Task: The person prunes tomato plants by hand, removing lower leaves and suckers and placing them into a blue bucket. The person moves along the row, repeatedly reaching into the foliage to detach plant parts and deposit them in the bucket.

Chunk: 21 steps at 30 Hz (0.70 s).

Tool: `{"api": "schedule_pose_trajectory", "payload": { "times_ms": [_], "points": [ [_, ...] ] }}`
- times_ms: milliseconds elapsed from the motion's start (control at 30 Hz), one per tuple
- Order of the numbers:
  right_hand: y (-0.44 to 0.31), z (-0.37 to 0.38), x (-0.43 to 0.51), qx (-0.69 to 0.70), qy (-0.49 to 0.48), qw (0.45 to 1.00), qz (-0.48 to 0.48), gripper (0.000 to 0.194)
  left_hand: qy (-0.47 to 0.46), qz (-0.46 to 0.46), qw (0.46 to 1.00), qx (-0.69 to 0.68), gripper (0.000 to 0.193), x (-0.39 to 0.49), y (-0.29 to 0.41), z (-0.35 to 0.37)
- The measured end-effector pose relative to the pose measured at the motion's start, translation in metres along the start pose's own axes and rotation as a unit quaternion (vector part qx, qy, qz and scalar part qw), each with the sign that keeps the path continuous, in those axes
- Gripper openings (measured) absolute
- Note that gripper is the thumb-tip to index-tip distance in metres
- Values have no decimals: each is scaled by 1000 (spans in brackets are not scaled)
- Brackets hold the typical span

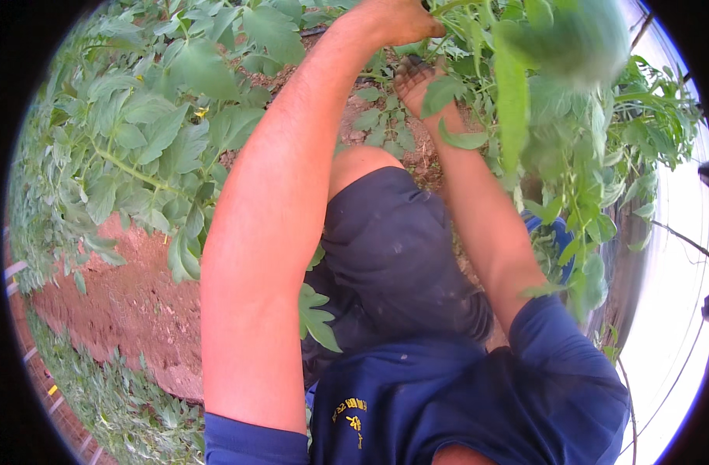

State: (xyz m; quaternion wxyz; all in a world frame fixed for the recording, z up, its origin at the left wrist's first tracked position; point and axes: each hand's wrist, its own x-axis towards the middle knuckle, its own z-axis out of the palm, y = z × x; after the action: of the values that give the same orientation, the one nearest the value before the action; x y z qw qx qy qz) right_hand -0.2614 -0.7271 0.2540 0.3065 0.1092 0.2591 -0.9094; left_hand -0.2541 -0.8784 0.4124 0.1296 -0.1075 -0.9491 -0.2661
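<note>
My left hand [409, 22] is at the top edge, among the green stems of a tomato plant [476, 35]. Its fingers are partly hidden, so what they hold cannot be told. Just below it, my right hand [415, 87] has its palm turned up at the base of the foliage, with dark, stained fingertips. A leaf partly covers this hand, and its grip cannot be made out. Small leaves [378, 119] grow low over the reddish soil beside it.
Dense tomato plants [157, 128] with small yellow flowers [201, 111] fill the left side above bare reddish soil [128, 308]. Leafy stems hang close on the right, blurred near the camera. A blue container [565, 238] with leaves stands behind them. Pale sheeting [668, 279] lines the far right.
</note>
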Motion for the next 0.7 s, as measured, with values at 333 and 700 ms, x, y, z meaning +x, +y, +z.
{"api": "schedule_pose_trajectory", "payload": {
  "times_ms": [333, 700],
  "points": [
    [-11, -24, 32, -329, 17, 944, 7, 29, -16, -93, 993, -68, 32, 4, 0, -15],
    [-45, -138, 26, -841, -62, 516, -151, 25, -31, -130, 971, -196, 26, -9, 32, -23]
  ]
}}
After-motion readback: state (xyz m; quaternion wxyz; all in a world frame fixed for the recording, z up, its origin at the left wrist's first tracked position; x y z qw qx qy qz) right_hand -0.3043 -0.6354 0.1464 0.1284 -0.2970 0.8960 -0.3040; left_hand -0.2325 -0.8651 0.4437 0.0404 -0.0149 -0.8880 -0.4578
